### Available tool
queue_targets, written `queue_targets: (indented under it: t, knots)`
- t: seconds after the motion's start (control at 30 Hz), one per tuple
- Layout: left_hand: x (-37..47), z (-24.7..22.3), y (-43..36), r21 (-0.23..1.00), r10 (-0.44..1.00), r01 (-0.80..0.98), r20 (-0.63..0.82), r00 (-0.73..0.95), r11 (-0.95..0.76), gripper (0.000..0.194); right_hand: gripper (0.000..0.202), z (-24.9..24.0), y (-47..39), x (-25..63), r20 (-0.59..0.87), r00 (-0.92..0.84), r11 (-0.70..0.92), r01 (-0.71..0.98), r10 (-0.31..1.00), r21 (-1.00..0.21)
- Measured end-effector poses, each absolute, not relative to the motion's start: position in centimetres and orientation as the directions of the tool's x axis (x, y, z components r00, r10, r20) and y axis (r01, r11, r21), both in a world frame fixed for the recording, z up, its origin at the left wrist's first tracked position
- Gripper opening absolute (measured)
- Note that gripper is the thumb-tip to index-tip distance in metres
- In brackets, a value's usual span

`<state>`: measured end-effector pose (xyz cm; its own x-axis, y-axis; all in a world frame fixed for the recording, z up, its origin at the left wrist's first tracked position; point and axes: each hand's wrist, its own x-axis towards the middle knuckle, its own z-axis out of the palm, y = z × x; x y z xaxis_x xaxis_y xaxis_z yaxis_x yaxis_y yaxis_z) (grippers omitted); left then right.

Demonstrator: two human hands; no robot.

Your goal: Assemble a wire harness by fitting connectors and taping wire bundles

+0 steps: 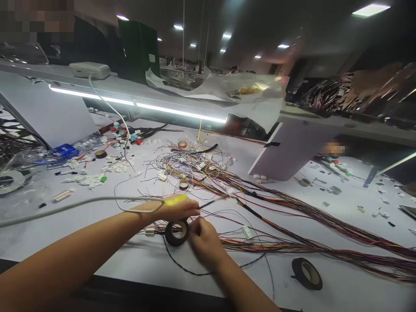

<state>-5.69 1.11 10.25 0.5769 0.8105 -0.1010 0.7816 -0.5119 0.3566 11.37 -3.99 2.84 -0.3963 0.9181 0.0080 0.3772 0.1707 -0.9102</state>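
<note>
1. At a white worktable (354,297), a person's left hand (182,209) and right hand (208,243) work close together; the left reaches in from the side, fingers bunched over the top of a black tape roll (169,234); the right sits just beside the roll, fingers curled inward; exactly what either grips cannot be told.

2. The black tape roll stands between the hands, its open core facing the camera; a white connector (150,232) lies just to its left, on wires that run behind the roll.

3. A long wire bundle (247,246) stretches off to the right; a white connector block (247,232) rests along its upper edge; a dark twisted wire (195,274) curves across the near side.

4. At lower right, a second black tape roll (299,271) lies well apart from the hands.

5. Beyond the hands spreads a tangle of thin wires (191,162); a lit tube lamp (182,112) glows beneath the shelf above; a bottle with a blue label (66,151) lies at left.
</note>
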Motion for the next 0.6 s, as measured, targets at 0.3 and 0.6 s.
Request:
queue_targets:
  t: [0.3,0.6]
  knots:
    - [-8.0,7.3,-1.3,0.842,0.980,0.540,-0.115,0.161,0.010,0.041,0.023,3.2,-4.3,10.3,0.410,-0.456,0.566,0.287,0.790,-0.773]
    - [-8.5,5.0,-4.6,0.926,0.927,-0.090,-0.355,0.118,0.366,0.042,0.024,2.3,-1.1,12.2,-0.187,-0.428,-0.182,0.054,0.884,-0.982]
